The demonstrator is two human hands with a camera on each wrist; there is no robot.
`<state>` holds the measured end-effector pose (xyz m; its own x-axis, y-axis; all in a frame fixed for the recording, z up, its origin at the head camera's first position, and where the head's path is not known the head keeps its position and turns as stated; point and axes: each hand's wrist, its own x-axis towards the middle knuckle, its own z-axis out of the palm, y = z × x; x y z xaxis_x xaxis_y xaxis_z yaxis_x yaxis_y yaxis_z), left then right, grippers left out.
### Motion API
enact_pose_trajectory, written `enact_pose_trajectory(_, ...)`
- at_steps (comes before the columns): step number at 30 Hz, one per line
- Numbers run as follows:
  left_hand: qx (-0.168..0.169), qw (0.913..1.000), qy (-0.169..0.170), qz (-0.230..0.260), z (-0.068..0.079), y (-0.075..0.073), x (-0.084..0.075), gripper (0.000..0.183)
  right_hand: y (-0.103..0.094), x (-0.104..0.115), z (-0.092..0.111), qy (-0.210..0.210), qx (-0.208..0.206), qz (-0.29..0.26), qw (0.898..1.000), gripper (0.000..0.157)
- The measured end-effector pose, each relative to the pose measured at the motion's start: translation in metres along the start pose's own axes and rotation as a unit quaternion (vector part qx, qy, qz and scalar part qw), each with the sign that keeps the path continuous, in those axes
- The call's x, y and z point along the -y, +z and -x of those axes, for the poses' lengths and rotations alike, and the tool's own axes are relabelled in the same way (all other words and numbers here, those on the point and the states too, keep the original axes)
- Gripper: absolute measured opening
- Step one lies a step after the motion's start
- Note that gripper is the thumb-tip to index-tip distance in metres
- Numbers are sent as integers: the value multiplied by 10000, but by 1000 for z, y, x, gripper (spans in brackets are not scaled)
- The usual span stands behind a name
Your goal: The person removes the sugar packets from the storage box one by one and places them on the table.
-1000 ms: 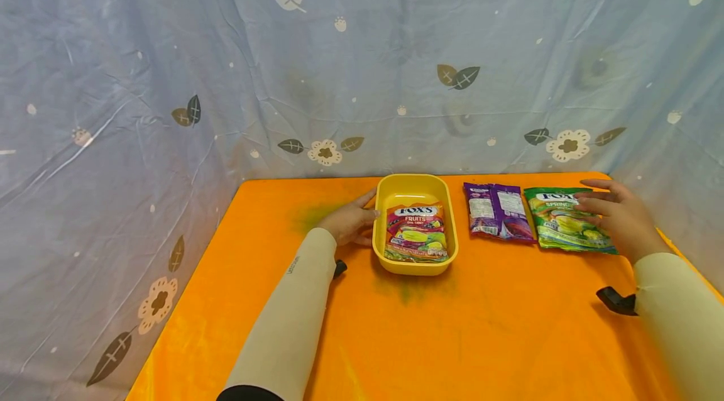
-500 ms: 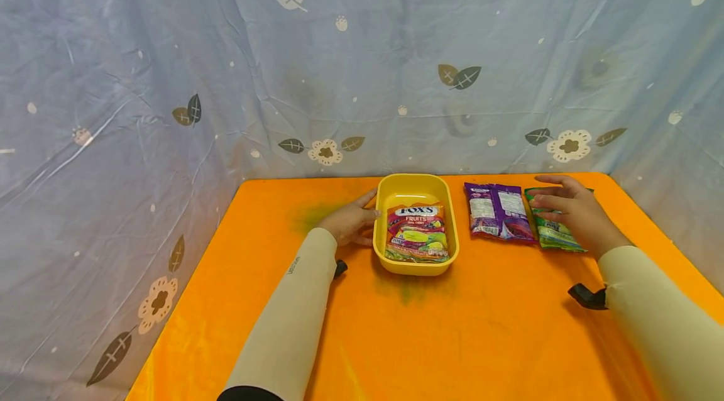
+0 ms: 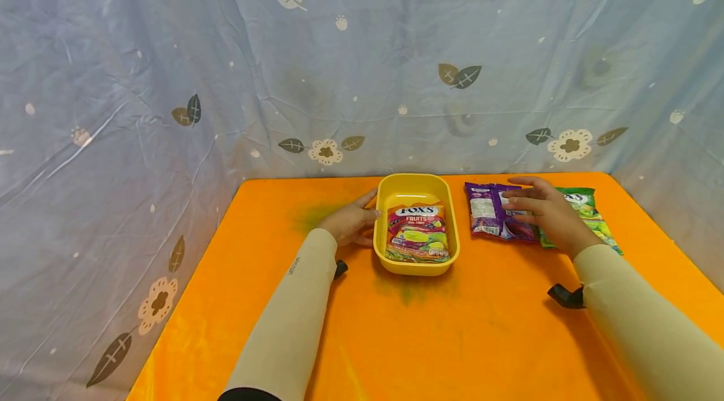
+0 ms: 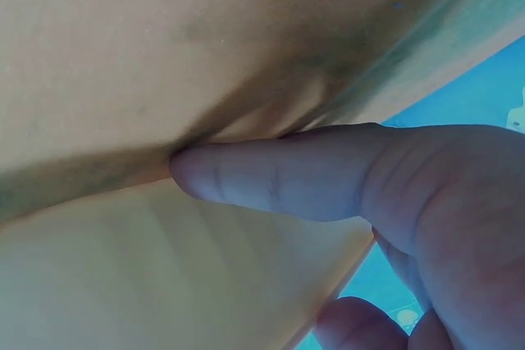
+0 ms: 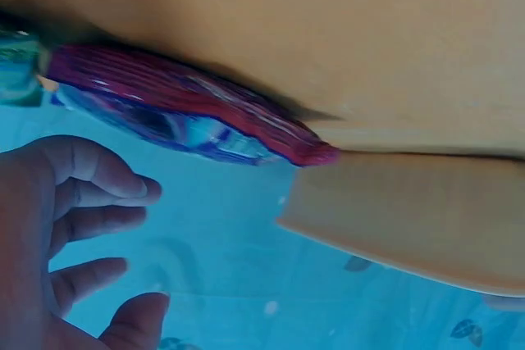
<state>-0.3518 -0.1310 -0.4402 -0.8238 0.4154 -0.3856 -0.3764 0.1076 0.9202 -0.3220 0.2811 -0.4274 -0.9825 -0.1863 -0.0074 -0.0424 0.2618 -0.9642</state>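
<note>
My left hand [image 3: 349,223] rests against the left wall of a yellow plastic tub [image 3: 415,269], fingers spread. The left wrist view shows a straight finger [image 4: 271,174] lying along the pale tub wall [image 4: 172,268]. Inside the tub is a FOX'S fruits candy packet [image 3: 417,234]. My right hand [image 3: 545,215] hovers with parted fingers over the purple candy packet [image 3: 482,209], partly covering it. Behind that hand, a green FOX'S packet [image 3: 602,231] lies partly hidden. In the right wrist view the right hand [image 5: 74,227] holds nothing, near the purple packet [image 5: 172,104].
An orange cloth [image 3: 430,338] covers the table. A blue-grey curtain [image 3: 367,61] with leaf and flower prints hangs behind it and along both sides. Beige sleeves [image 3: 288,319] cover both forearms, and a black piece [image 3: 565,296] juts out by the right wrist.
My right hand has moved left from above the green packet to above the purple packet, uncovering the green packet's right part. The left hand and the tub have stayed put.
</note>
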Motion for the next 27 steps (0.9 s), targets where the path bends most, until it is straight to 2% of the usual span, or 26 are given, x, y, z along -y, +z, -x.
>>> enact_pose_trajectory(5,20,10000,-8,38,0,0,0,65,15,5,-3,4,121,-365,9993,56)
enact_pose_trajectory(12,34,9999,37,-110,1,2,0,65,34,12,-6,18,159,-527,9985,56)
enact_pose_trajectory(22,46,10000,54,-6,0,2,3,64,70,38,-12,-415,618,-933,9928,50)
enact_pose_trajectory(27,84,9999,83,18,0,2,4,65,88,45,-14,-588,901,-1178,9872,53)
